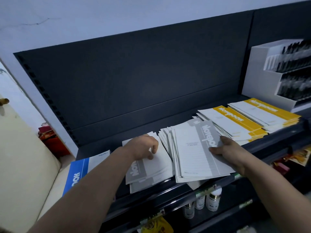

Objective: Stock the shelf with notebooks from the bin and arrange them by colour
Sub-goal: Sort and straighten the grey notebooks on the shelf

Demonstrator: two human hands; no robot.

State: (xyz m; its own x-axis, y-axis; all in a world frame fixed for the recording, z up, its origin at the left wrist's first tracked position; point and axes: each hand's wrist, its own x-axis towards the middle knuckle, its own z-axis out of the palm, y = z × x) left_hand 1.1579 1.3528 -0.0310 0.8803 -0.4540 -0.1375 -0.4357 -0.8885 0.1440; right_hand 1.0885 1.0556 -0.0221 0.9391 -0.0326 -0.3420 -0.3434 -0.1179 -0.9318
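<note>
1. Dark shelf (97, 149), centre of frame: notebooks are laid flat in a row along it, grouped by cover colour.
2. Blue notebook (76, 174) is seen at lower left, at the shelf's left end.
3. Flat grey stack (149, 172) is placed just right of it. Left hand (143, 147) is rested on the top cover, fingers bent, tips down; whether a cover is pinched cannot be told.
4. Fanned grey stack (191, 148) is found at centre, touching the flat grey stack. Right hand (226, 149) is clamped on its right edge, thumb on top.
5. Near yellow stack (235, 122) and far yellow stack (264, 110) are set side by side at right, just beside the fanned grey stack.
6. White display box (262, 76) is stood at upper right; contents are blurred, possibly pens.
7. Bottles (212, 200) are seen on a lower shelf, bottom centre.
</note>
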